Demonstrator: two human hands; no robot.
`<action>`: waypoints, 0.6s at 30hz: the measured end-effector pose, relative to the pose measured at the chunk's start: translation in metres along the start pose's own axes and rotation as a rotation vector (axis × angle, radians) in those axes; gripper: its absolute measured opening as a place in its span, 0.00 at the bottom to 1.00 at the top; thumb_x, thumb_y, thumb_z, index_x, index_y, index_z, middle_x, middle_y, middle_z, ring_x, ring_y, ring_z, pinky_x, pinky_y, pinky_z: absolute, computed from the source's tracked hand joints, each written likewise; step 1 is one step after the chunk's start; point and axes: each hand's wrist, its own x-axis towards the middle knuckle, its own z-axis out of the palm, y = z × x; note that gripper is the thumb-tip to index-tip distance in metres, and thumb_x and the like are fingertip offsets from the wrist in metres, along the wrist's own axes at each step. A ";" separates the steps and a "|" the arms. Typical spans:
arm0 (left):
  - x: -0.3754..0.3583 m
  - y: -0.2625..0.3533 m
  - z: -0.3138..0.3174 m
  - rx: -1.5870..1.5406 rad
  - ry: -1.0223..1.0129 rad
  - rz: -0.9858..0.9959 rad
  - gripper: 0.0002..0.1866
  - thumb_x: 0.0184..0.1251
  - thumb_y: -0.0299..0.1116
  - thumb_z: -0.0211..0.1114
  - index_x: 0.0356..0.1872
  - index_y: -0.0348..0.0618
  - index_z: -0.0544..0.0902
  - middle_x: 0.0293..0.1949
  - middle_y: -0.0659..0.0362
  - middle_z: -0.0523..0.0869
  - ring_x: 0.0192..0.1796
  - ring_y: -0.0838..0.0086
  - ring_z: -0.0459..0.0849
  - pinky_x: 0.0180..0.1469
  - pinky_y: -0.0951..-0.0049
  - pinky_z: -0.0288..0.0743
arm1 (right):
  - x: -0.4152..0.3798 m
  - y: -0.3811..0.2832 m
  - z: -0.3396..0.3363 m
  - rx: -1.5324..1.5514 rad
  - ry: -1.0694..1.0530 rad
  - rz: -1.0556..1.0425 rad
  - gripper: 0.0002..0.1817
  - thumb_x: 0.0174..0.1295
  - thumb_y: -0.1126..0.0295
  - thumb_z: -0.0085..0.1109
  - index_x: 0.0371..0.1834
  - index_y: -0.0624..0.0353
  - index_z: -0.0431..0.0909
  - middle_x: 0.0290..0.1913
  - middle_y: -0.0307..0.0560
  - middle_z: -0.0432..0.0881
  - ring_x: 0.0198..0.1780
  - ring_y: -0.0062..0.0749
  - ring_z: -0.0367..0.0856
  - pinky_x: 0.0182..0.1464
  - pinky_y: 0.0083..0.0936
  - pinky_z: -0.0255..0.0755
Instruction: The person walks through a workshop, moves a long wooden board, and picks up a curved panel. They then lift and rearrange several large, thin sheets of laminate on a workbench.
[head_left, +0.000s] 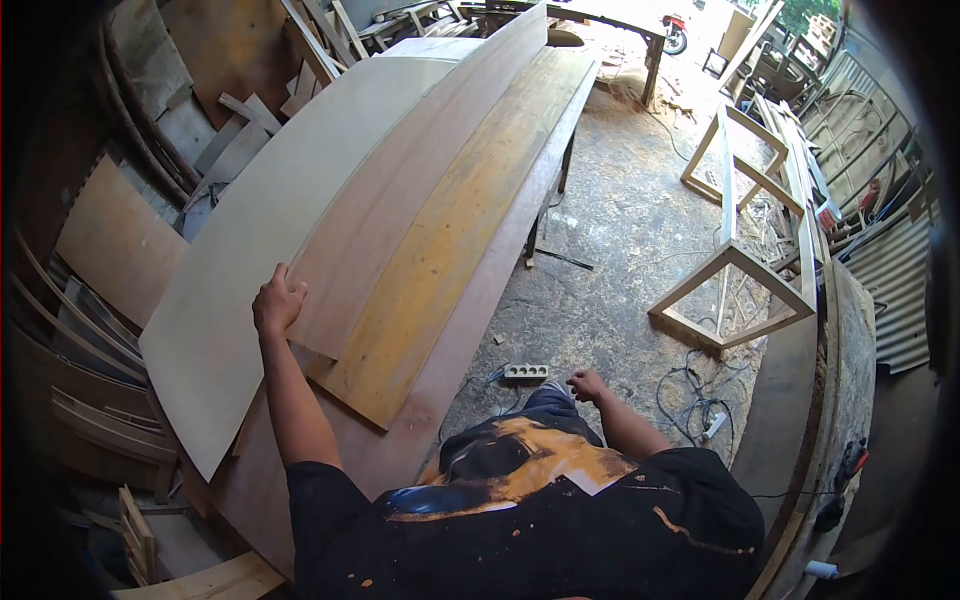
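Note:
My left hand (278,302) is closed on the near left edge of a long pinkish plywood strip (400,190), thumb on top. The strip tapers away from me, its far left edge standing up a little. Under its right side lies a long yellowish board (440,260). To the left is a wide, pale plywood sheet (260,200) with a curved outer edge. All lie on a reddish-brown work table (400,440). My right hand (588,386) hangs off to the right of the table, fingers curled in, touching none of the boards.
A white power strip (526,371) lies on the dusty concrete floor (610,230). An open wooden frame (735,290) stands to the right, with tangled cables (695,400) near it. Board offcuts (240,120) lean at the left. A long bench (840,350) runs along the right side.

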 end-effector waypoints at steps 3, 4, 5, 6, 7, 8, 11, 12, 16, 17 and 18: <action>0.002 -0.001 0.000 -0.005 -0.017 0.001 0.26 0.51 0.44 0.57 0.52 0.49 0.66 0.41 0.46 0.79 0.45 0.53 0.77 0.46 0.58 0.70 | 0.002 0.007 -0.001 0.023 -0.003 0.007 0.11 0.52 0.64 0.54 0.32 0.60 0.76 0.23 0.44 0.76 0.20 0.27 0.75 0.18 0.21 0.67; 0.002 -0.001 -0.001 -0.006 -0.016 0.006 0.26 0.51 0.44 0.57 0.52 0.49 0.66 0.41 0.46 0.79 0.45 0.53 0.77 0.46 0.58 0.70 | 0.005 0.010 0.000 0.003 0.008 -0.007 0.12 0.52 0.63 0.53 0.34 0.60 0.77 0.23 0.46 0.78 0.20 0.28 0.77 0.19 0.22 0.69; 0.000 0.001 -0.003 -0.002 -0.022 -0.001 0.26 0.51 0.44 0.57 0.52 0.49 0.66 0.41 0.47 0.79 0.45 0.53 0.77 0.47 0.58 0.70 | 0.005 0.011 0.000 -0.017 0.019 -0.020 0.14 0.51 0.62 0.52 0.35 0.59 0.78 0.24 0.47 0.79 0.21 0.29 0.78 0.21 0.23 0.70; 0.000 0.002 -0.005 0.001 -0.028 -0.008 0.26 0.51 0.44 0.57 0.52 0.49 0.66 0.41 0.47 0.79 0.45 0.53 0.77 0.47 0.58 0.70 | 0.005 0.012 0.000 -0.014 0.021 -0.019 0.14 0.51 0.62 0.52 0.35 0.59 0.78 0.24 0.47 0.79 0.21 0.29 0.78 0.21 0.23 0.70; 0.000 0.003 -0.005 0.001 -0.027 -0.004 0.26 0.51 0.44 0.57 0.52 0.49 0.66 0.41 0.47 0.79 0.45 0.53 0.77 0.47 0.58 0.70 | 0.006 0.012 0.000 -0.020 0.025 -0.014 0.14 0.51 0.62 0.52 0.35 0.59 0.78 0.24 0.47 0.79 0.21 0.29 0.78 0.21 0.23 0.70; -0.001 0.003 -0.005 0.001 -0.025 -0.014 0.26 0.51 0.44 0.57 0.52 0.49 0.66 0.41 0.47 0.79 0.45 0.53 0.77 0.47 0.58 0.70 | 0.006 0.010 0.000 -0.027 0.028 -0.010 0.14 0.51 0.62 0.52 0.35 0.59 0.78 0.24 0.47 0.79 0.22 0.29 0.78 0.22 0.24 0.71; -0.003 0.005 -0.007 0.003 -0.022 -0.023 0.26 0.51 0.44 0.57 0.52 0.50 0.66 0.41 0.47 0.79 0.45 0.53 0.77 0.46 0.58 0.70 | 0.007 0.006 0.000 -0.055 -0.001 -0.010 0.12 0.53 0.64 0.53 0.33 0.61 0.76 0.24 0.45 0.77 0.20 0.27 0.75 0.20 0.22 0.68; -0.004 0.006 -0.007 0.005 -0.020 -0.023 0.25 0.51 0.44 0.57 0.52 0.50 0.66 0.41 0.47 0.79 0.45 0.54 0.77 0.46 0.58 0.70 | 0.007 0.006 0.001 -0.054 0.001 -0.009 0.12 0.53 0.64 0.53 0.33 0.61 0.76 0.24 0.45 0.77 0.20 0.27 0.75 0.20 0.22 0.68; -0.003 0.004 -0.005 0.009 -0.019 -0.024 0.25 0.51 0.45 0.56 0.52 0.50 0.66 0.40 0.47 0.79 0.44 0.54 0.77 0.46 0.58 0.70 | 0.008 0.001 0.003 -0.044 0.021 -0.042 0.13 0.50 0.63 0.53 0.33 0.58 0.78 0.22 0.46 0.78 0.20 0.28 0.77 0.23 0.24 0.70; -0.003 0.003 -0.004 0.006 -0.005 -0.016 0.25 0.51 0.45 0.56 0.51 0.50 0.66 0.40 0.48 0.80 0.44 0.53 0.77 0.46 0.58 0.70 | 0.007 -0.004 0.002 -0.029 0.007 -0.037 0.12 0.50 0.63 0.53 0.33 0.58 0.78 0.21 0.45 0.78 0.19 0.28 0.76 0.22 0.24 0.70; -0.003 0.002 -0.004 0.003 0.008 -0.009 0.25 0.51 0.45 0.56 0.51 0.50 0.67 0.39 0.48 0.80 0.43 0.53 0.77 0.46 0.58 0.71 | 0.005 -0.007 0.001 -0.031 0.010 -0.039 0.12 0.50 0.63 0.53 0.33 0.58 0.78 0.21 0.45 0.78 0.19 0.28 0.76 0.22 0.24 0.70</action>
